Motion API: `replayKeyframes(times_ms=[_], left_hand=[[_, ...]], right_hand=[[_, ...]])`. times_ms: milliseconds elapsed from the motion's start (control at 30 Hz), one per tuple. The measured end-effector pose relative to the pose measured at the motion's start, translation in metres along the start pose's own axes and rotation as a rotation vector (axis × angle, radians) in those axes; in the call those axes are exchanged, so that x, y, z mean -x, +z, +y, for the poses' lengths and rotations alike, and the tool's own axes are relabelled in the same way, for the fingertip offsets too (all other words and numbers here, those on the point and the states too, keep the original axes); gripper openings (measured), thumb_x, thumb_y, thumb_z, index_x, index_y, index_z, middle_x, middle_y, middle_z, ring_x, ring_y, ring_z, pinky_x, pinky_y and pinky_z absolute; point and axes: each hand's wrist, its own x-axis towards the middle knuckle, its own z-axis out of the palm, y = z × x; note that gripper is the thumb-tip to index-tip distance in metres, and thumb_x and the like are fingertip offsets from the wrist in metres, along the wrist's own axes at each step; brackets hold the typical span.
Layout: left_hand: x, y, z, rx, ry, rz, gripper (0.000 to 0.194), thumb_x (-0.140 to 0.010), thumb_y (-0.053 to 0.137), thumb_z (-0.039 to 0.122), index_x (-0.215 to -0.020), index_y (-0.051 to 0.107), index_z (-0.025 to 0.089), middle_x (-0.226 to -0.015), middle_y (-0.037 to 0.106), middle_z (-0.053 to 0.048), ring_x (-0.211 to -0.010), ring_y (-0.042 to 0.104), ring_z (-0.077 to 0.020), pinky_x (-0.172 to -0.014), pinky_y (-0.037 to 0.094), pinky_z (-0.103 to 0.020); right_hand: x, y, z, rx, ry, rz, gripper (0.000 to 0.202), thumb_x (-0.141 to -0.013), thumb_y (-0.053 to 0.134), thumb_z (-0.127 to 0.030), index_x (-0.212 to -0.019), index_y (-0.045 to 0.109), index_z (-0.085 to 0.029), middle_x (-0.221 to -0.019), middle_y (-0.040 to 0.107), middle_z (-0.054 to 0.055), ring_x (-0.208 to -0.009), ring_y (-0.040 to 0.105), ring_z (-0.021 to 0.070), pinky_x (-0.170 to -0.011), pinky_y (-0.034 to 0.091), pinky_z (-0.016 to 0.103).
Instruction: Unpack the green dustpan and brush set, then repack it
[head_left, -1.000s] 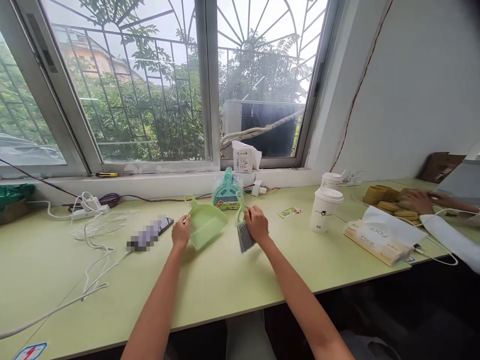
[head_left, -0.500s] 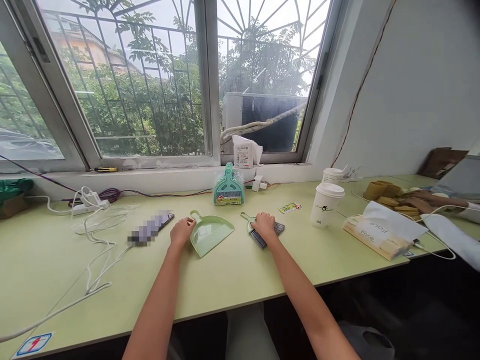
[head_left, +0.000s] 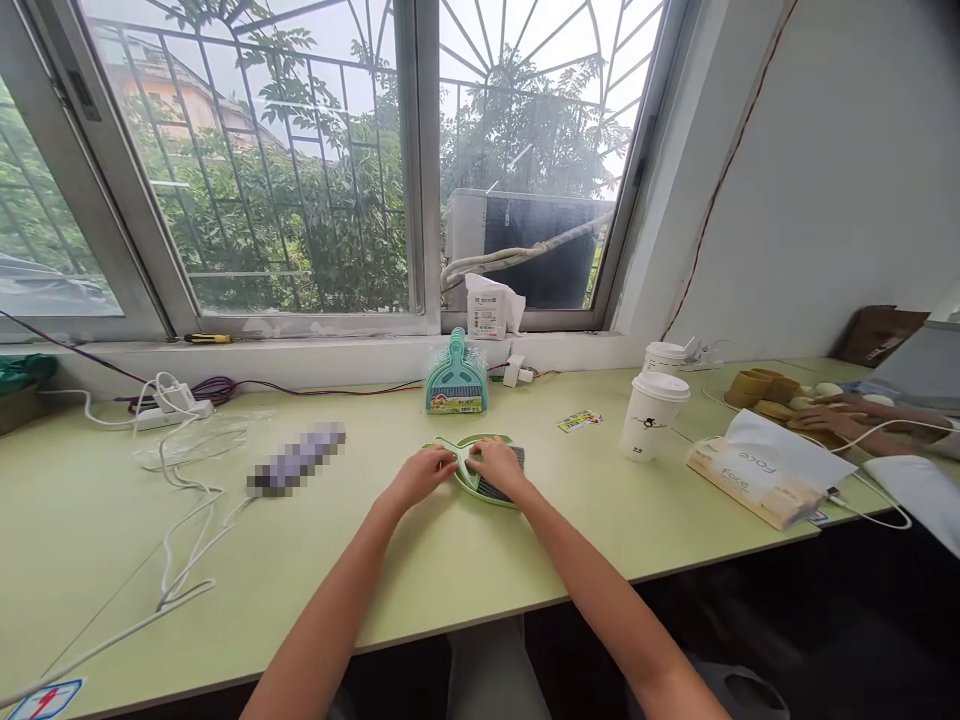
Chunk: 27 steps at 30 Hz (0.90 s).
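A small light green dustpan lies on the desk in front of me, with a hand brush set over it. The brush has a green body and dark grey bristles. My left hand is closed at the handle end, its fingers pinching the dustpan. From the right, my right hand grips the brush, fingers curled over its top and hiding part of it. Behind them stands a packed stack of teal dustpan sets with a coloured label.
Left are a phone, white cables and a power strip. Right are a coloured card, lidded paper cups and a tissue pack. Another person's hands handle yellow-brown objects at the far right.
My left hand has moved the dustpan to the right, and my right hand has brought the brush left. Once apart, the brush and dustpan now overlap.
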Motion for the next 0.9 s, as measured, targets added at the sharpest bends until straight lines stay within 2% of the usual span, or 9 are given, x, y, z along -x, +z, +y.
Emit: replayKeyframes(times_ms=[33, 100, 167, 333, 500, 567, 633, 767, 900], left_hand=[[0.0, 0.001, 0.003, -0.116, 0.083, 0.055, 0.017, -0.077, 0.061, 0.036, -0.085, 0.068, 0.022, -0.088, 0.064, -0.006, -0.084, 0.058, -0.0224, -0.077, 0.046, -0.034], [0.001, 0.0, 0.004, -0.322, 0.193, 0.133, 0.03, -0.076, 0.064, 0.03, -0.106, 0.063, 0.024, -0.11, 0.06, -0.008, -0.102, 0.054, -0.0252, -0.087, 0.044, -0.038], [0.001, -0.002, 0.001, -0.451, 0.245, 0.142, 0.04, -0.078, 0.063, 0.024, -0.117, 0.057, 0.025, -0.122, 0.055, -0.009, -0.111, 0.05, -0.0259, -0.091, 0.043, -0.04], [0.003, -0.001, -0.009, -0.628, 0.289, 0.063, 0.05, -0.081, 0.049, 0.005, -0.125, 0.052, 0.027, -0.129, 0.052, -0.009, -0.118, 0.047, -0.0238, -0.093, 0.042, -0.038], [0.004, 0.004, -0.008, -0.726, 0.349, 0.057, 0.056, -0.084, 0.037, 0.002, -0.133, 0.047, 0.027, -0.143, 0.042, -0.011, -0.131, 0.038, -0.0241, -0.101, 0.035, -0.04], [0.004, 0.006, -0.007, -0.717, 0.41, 0.02, 0.052, -0.087, 0.034, 0.003, -0.131, 0.049, 0.025, -0.141, 0.043, -0.012, -0.131, 0.039, -0.024, -0.103, 0.033, -0.04], [0.005, 0.009, -0.007, -0.713, 0.439, -0.043, 0.043, -0.089, 0.033, 0.005, -0.122, 0.055, 0.022, -0.13, 0.053, -0.014, -0.121, 0.048, -0.0236, -0.099, 0.036, -0.038], [0.006, 0.011, -0.01, -0.722, 0.341, -0.127, 0.03, -0.089, 0.035, 0.007, -0.102, 0.06, 0.016, -0.1, 0.062, -0.014, -0.097, 0.058, -0.0231, -0.083, 0.043, -0.034], [0.003, 0.013, -0.008, -0.644, 0.249, -0.146, 0.024, -0.087, 0.039, 0.006, -0.093, 0.059, 0.016, -0.093, 0.062, -0.013, -0.09, 0.059, -0.0228, -0.077, 0.043, -0.033]], right_hand=[[0.0, 0.0, 0.001, -0.019, -0.002, -0.017, 0.02, -0.081, 0.061, -0.034, -0.094, 0.07, -0.022, -0.104, 0.068, 0.005, -0.106, 0.054, 0.0216, -0.084, 0.039, 0.027], [-0.001, -0.002, 0.004, -0.067, -0.015, -0.037, 0.02, -0.079, 0.064, -0.035, -0.095, 0.07, -0.023, -0.106, 0.067, 0.004, -0.106, 0.054, 0.0209, -0.086, 0.039, 0.027], [-0.002, -0.003, 0.005, -0.112, -0.045, -0.025, 0.021, -0.078, 0.066, -0.033, -0.096, 0.07, -0.024, -0.105, 0.067, 0.003, -0.106, 0.054, 0.0197, -0.088, 0.039, 0.027], [-0.001, 0.0, 0.002, -0.155, -0.051, 0.013, 0.014, -0.077, 0.067, -0.031, -0.089, 0.068, -0.024, -0.1, 0.068, -0.001, -0.1, 0.055, 0.0181, -0.084, 0.039, 0.026], [0.003, 0.006, -0.008, -0.115, -0.079, 0.042, 0.012, -0.08, 0.064, -0.032, -0.088, 0.068, -0.024, -0.098, 0.068, 0.001, -0.097, 0.055, 0.0193, -0.079, 0.04, 0.027], [0.004, 0.007, -0.011, -0.088, -0.113, 0.06, 0.014, -0.082, 0.061, -0.029, -0.092, 0.069, -0.022, -0.097, 0.068, 0.004, -0.097, 0.055, 0.0201, -0.08, 0.04, 0.028], [0.004, 0.007, -0.012, -0.1, -0.131, 0.051, 0.014, -0.083, 0.06, -0.028, -0.092, 0.069, -0.021, -0.097, 0.069, 0.005, -0.098, 0.055, 0.0201, -0.081, 0.04, 0.028], [0.001, 0.001, -0.006, -0.19, -0.126, -0.045, 0.015, -0.082, 0.062, -0.034, -0.088, 0.072, -0.025, -0.095, 0.069, 0.002, -0.094, 0.056, 0.0186, -0.08, 0.041, 0.027], [-0.004, -0.001, -0.004, -0.171, -0.105, -0.065, 0.014, -0.079, 0.066, -0.034, -0.087, 0.073, -0.025, -0.096, 0.07, 0.001, -0.097, 0.057, 0.0195, -0.081, 0.042, 0.027]])
